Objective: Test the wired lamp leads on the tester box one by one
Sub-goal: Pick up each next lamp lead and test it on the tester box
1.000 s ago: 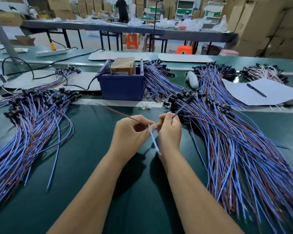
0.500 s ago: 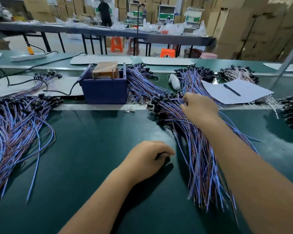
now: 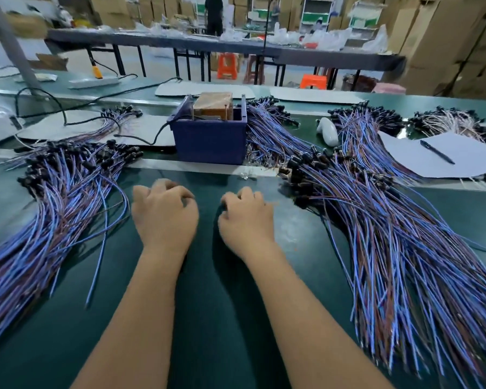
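The blue tester box (image 3: 211,141), with a brown block (image 3: 213,105) inside it, stands at the far edge of the green belt. My left hand (image 3: 163,217) and my right hand (image 3: 246,220) rest side by side on the belt in front of it, knuckles up and fingers curled under. No lead shows in either hand. A big pile of blue and brown lamp leads with black heads (image 3: 376,226) fans out just right of my right hand. Another pile of leads (image 3: 62,197) lies left of my left hand.
More lead bundles lie behind the box (image 3: 267,130) and at the back right (image 3: 362,119). A sheet of paper (image 3: 421,164) with a pen (image 3: 436,151) is at the right, with a white object (image 3: 327,131) beside it. A black cable (image 3: 152,137) runs into the box.
My right hand has come back from the right pile to the middle. My left hand has moved forward beside it. The lead held between both hands a second ago is out of them.
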The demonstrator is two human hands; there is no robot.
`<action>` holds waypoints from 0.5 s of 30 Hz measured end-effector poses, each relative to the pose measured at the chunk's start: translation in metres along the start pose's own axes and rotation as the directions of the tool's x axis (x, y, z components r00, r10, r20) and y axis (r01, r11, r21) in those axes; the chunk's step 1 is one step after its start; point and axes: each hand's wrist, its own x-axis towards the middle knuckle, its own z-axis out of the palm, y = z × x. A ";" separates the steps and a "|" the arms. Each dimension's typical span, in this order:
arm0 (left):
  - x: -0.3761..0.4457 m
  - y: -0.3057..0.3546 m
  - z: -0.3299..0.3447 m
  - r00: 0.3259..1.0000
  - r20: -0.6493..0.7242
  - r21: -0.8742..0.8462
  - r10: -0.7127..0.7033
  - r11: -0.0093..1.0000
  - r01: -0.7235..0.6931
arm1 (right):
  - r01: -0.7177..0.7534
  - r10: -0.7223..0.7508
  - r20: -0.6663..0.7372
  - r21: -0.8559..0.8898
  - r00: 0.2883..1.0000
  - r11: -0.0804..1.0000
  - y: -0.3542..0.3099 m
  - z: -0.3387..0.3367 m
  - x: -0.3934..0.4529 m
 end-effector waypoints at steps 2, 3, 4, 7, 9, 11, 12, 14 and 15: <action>0.010 -0.025 -0.011 0.986 -0.070 0.021 -0.152 0.988 0.154 | 0.002 -0.003 -0.048 -0.021 0.999 1.000 -0.006 0.012 0.000; 0.014 -0.035 -0.016 0.970 -0.090 0.031 -0.227 0.972 0.231 | -0.007 0.007 -0.065 0.006 0.998 1.000 -0.004 0.014 0.001; 0.018 -0.044 -0.020 0.951 -0.086 0.054 -0.296 0.952 0.301 | -0.022 0.025 -0.062 0.059 0.998 0.998 0.000 0.014 0.003; 0.025 -0.054 -0.021 0.904 0.045 0.185 -0.426 0.892 0.411 | -0.055 0.060 -0.017 0.221 0.998 0.974 0.011 0.013 0.006; 0.026 -0.051 -0.018 0.893 0.101 0.263 -0.438 0.878 0.401 | -0.054 0.059 -0.011 0.256 0.998 0.965 0.011 0.012 0.006; 0.029 -0.048 -0.017 0.894 0.092 0.281 -0.438 0.873 0.399 | -0.042 0.047 -0.015 0.231 0.999 0.972 0.009 0.013 0.005; 0.030 -0.048 -0.018 0.897 0.075 0.271 -0.436 0.874 0.403 | -0.034 0.039 -0.017 0.210 0.999 0.977 0.009 0.013 0.004; 0.033 -0.051 -0.019 0.906 0.036 0.237 -0.422 0.884 0.403 | -0.027 0.030 -0.013 0.180 0.999 0.983 0.008 0.014 0.003; 0.033 -0.053 -0.019 0.908 0.014 0.216 -0.418 0.888 0.405 | -0.029 0.031 -0.008 0.177 0.999 0.984 0.008 0.014 0.003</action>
